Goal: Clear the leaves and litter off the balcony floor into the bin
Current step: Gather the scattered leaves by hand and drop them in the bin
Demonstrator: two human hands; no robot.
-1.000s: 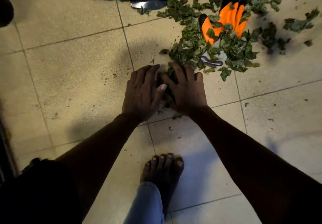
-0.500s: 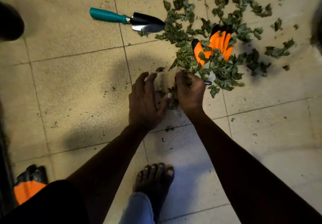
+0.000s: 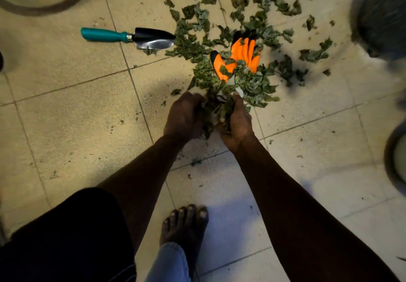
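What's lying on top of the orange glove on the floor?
Green leaves lie over the orange glove's palm and cuff. Only its fingers and thumb show; the covered part cannot be seen.

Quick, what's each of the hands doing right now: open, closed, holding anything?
Left hand: closed, fingers curled round a bunch of dry green leaves.
Right hand: closed, gripping the same bunch from the other side.
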